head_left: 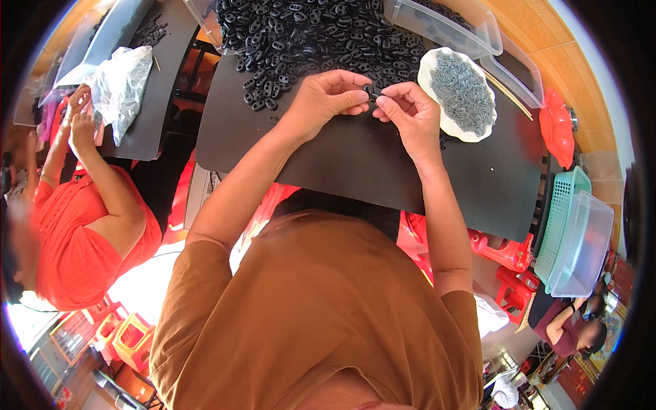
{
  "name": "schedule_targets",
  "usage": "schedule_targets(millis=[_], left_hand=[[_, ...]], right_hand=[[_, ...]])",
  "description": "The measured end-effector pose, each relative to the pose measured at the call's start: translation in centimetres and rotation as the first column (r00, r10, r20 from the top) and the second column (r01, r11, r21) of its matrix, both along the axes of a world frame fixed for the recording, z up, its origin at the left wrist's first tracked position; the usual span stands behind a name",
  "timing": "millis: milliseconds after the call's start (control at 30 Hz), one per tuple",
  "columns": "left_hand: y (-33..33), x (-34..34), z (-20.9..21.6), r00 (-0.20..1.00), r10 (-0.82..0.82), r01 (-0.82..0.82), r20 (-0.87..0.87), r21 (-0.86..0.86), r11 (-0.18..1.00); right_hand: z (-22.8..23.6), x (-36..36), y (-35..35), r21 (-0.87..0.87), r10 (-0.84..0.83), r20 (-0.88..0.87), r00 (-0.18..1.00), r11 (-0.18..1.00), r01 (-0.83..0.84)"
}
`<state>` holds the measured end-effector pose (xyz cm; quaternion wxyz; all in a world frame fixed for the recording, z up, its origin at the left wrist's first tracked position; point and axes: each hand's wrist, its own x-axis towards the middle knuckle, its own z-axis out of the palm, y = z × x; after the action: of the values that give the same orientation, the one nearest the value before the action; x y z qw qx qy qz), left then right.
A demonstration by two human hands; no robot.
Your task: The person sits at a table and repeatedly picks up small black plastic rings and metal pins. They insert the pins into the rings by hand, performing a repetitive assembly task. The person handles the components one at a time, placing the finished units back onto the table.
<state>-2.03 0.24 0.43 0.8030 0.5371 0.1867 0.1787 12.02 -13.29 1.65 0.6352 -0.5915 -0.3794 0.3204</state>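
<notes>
My left hand [329, 101] and my right hand [412, 113] meet over the dark table, each with thumb and forefinger pinched. Between their fingertips is a small black two-holed piece [370, 93], gripped from both sides. Its finer details are too small to make out. Just beyond my hands spreads a big heap of similar black oval pieces [301, 41]. To the right of my right hand stands a white scalloped dish [425, 72], full of small grey, slender pieces [463, 92] that look like metal springs.
Clear plastic bins [447, 27] stand at the table's far side. Thin sticks [509, 96] lie beside the dish. A red scalloped dish [557, 126] and a green basket [557, 222] are at the right. On the left, a person in red works beside a plastic bag [123, 89].
</notes>
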Motion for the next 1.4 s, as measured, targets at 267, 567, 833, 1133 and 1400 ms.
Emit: schedule_targets(millis=[267, 567, 833, 1133, 1400], left_hand=[[-0.2, 0.0, -0.2, 0.999, 0.037, -0.038, 0.005, 0.149, 0.988], [-0.5, -0.1, -0.3, 0.999, 0.026, -0.020, -0.021, 0.246, 0.969], [-0.8, -0.4, 0.3, 0.996, 0.085, -0.036, -0.036, 0.695, 0.718], [-0.8, -0.5, 0.2, 0.995, 0.051, 0.032, -0.084, 0.760, 0.649], [-0.3, -0.5, -0.1, 0.994, 0.064, 0.023, -0.092, 0.723, 0.691]], right_hand=[[0.0, -0.2, -0.1, -0.027, -0.021, 0.025, 0.999, 0.999, 0.022], [-0.2, -0.5, -0.1, -0.040, 0.017, -0.016, 1.000, 0.999, -0.017], [-1.5, -0.2, 0.0, -0.126, -0.004, 0.255, 0.967, 0.991, 0.037], [-0.7, -0.8, 0.0, -0.176, 0.016, 0.613, 0.790, 0.978, 0.116], [-1.0, -1.0, 0.0, -0.159, -0.002, 0.532, 0.847, 0.982, 0.102]])
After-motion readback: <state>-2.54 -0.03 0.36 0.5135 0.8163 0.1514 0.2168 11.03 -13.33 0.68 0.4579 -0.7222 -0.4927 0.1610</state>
